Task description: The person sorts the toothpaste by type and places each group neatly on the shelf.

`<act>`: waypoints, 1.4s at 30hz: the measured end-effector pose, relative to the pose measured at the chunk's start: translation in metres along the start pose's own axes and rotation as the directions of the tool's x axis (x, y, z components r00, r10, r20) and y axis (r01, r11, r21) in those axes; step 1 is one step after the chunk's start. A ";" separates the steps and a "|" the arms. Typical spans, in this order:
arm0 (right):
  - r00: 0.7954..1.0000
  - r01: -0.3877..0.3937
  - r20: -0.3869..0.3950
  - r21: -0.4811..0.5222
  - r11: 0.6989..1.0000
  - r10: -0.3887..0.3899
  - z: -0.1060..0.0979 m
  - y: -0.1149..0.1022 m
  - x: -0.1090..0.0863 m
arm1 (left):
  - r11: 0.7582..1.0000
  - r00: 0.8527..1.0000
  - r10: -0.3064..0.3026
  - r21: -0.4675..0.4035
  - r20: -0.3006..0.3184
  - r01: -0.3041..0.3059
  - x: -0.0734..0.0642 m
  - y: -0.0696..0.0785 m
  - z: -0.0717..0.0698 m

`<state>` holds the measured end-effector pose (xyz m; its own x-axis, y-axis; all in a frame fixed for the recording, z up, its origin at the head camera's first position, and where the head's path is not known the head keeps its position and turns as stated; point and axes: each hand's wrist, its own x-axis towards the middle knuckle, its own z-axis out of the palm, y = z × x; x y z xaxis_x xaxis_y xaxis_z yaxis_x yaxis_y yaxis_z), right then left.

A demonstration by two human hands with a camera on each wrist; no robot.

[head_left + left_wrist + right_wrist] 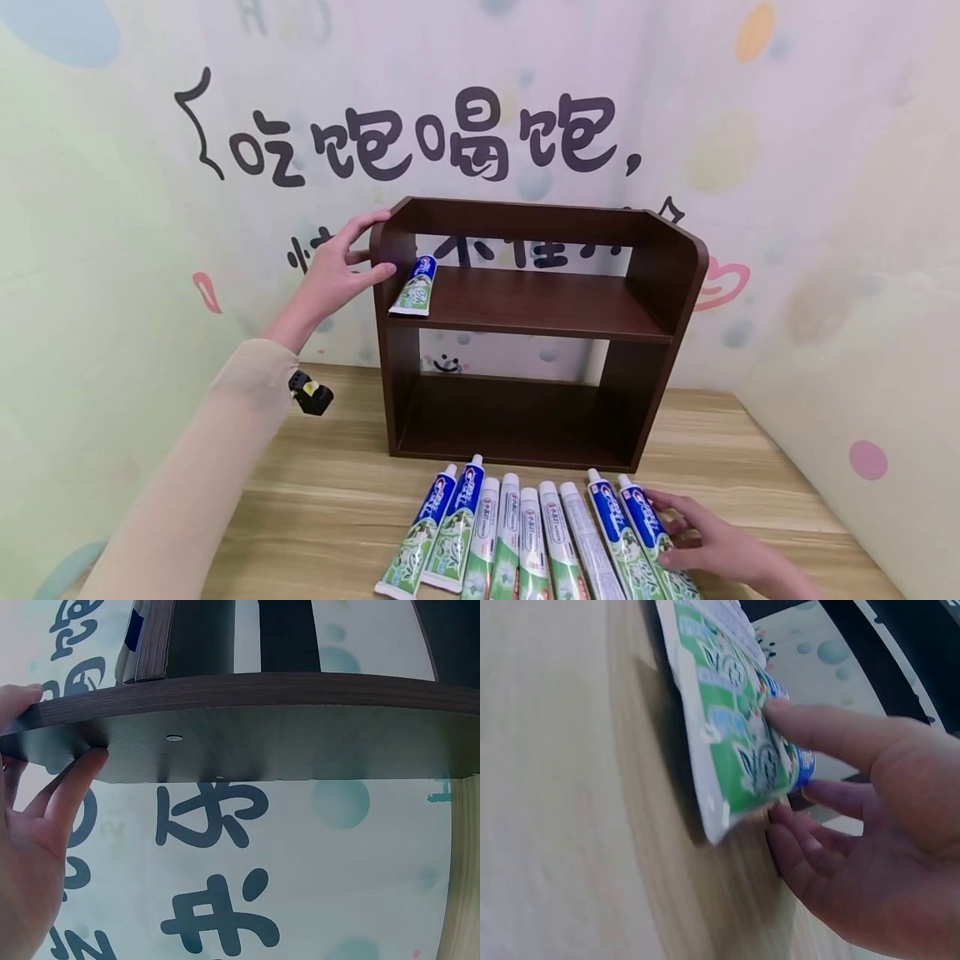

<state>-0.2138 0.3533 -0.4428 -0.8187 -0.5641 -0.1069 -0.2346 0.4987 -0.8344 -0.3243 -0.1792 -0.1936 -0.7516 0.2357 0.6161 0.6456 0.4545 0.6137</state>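
In the head view my left hand holds the left side panel of a dark brown two-tier shelf at its top corner, thumb and fingers spread about the edge. The left wrist view shows these fingers against the panel. A green-and-blue toothpaste tube leans inside the upper tier, at the left. My right hand is at the rightmost tube of a row on the table. Its thumb lies over the tube's green face, with loosely bent fingers alongside near the tabletop.
Several more tubes lie side by side before the shelf: blue-and-green ones at the ends, white-and-green ones between. The shelf stands on a wood-grain table near a printed wall. Another wall borders the right.
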 end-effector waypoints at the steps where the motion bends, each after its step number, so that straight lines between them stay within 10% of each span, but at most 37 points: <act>1: 1.000 0.003 -0.010 -0.006 1.000 -0.003 0.001 0.000 0.000 | 1.000 1.000 0.000 0.000 -0.001 0.000 0.000 0.000 0.000; 42: 0.989 -0.143 -0.044 -0.027 0.989 0.142 0.008 -0.008 0.009 | 1.000 1.000 -0.015 -0.022 0.003 0.015 0.001 -0.002 -0.001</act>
<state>-0.2150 0.3390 -0.4414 -0.8662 -0.4580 -0.2000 -0.1294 0.5921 -0.7954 -0.3263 -0.1801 -0.1936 -0.7618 0.2315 0.6051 0.6369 0.4387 0.6340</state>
